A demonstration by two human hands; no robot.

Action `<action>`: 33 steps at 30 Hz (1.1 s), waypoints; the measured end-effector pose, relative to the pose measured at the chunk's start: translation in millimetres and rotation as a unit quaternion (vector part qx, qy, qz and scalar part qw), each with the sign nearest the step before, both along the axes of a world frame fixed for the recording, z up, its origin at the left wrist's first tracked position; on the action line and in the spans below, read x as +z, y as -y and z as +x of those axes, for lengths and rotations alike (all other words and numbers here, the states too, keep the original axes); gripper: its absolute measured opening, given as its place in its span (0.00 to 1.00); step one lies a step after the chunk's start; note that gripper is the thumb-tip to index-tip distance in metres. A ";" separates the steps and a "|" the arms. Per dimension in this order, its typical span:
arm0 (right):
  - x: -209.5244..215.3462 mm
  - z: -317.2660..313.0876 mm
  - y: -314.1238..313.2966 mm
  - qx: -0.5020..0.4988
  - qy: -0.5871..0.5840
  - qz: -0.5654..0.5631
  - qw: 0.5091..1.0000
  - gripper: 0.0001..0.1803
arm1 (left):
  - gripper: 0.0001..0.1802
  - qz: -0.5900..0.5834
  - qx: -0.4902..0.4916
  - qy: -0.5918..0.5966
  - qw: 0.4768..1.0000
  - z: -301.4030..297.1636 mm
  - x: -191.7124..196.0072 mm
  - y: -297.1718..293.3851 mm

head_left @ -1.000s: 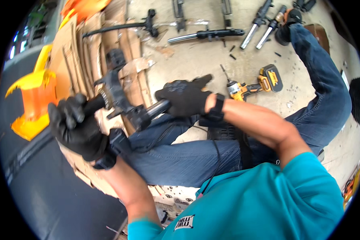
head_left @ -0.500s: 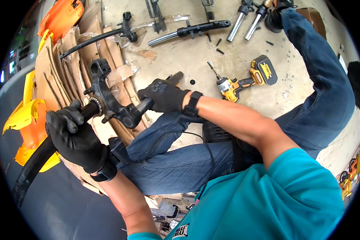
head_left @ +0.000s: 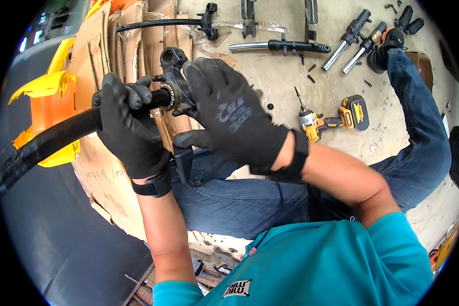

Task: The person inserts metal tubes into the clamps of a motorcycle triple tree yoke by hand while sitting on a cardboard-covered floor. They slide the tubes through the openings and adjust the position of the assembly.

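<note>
Up close, the gloved left hand [head_left: 130, 127] wraps its fingers around a thick black tube [head_left: 56, 137]; the right hand [head_left: 234, 117] spreads over a black metal bracket [head_left: 174, 66] at the tube's end, above cardboard sheets [head_left: 112, 56], with bare concrete floor [head_left: 280, 76] open rightward.

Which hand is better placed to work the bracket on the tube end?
Right hand, probably: it lies open over the bracket, while the left hand is wrapped around the black tube, steadying it.
</note>
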State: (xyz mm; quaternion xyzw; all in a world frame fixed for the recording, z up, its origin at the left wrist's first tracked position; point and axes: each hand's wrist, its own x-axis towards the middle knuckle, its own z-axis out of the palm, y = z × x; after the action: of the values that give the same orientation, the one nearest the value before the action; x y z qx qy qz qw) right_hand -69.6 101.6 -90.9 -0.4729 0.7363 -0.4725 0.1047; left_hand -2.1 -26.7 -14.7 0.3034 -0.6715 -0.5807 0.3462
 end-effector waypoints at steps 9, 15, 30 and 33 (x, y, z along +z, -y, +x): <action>-30.9 34.9 25.9 -0.016 -0.038 0.021 0.999 0.42 | 0.08 0.022 -0.016 -0.067 0.997 19.2 -9.2 17.2; -25.7 21.4 20.7 0.078 0.100 0.056 0.990 0.25 | 0.09 0.032 0.007 -0.048 0.998 26.5 -3.1 10.1; -39.1 12.4 6.9 0.086 0.166 0.037 0.982 0.21 | 0.07 -0.030 0.057 -0.034 0.997 8.3 -17.7 0.4; -38.9 27.1 10.5 0.039 0.141 -0.024 0.989 0.22 | 0.11 0.036 -0.005 -0.031 0.999 12.4 -3.0 5.1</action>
State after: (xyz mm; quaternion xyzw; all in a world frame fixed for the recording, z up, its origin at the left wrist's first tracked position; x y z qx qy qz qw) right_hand -42.5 91.1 -129.8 -0.4325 0.6838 -0.5471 0.2144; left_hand 10.3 -31.8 -17.7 0.2944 -0.6406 -0.6151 0.3531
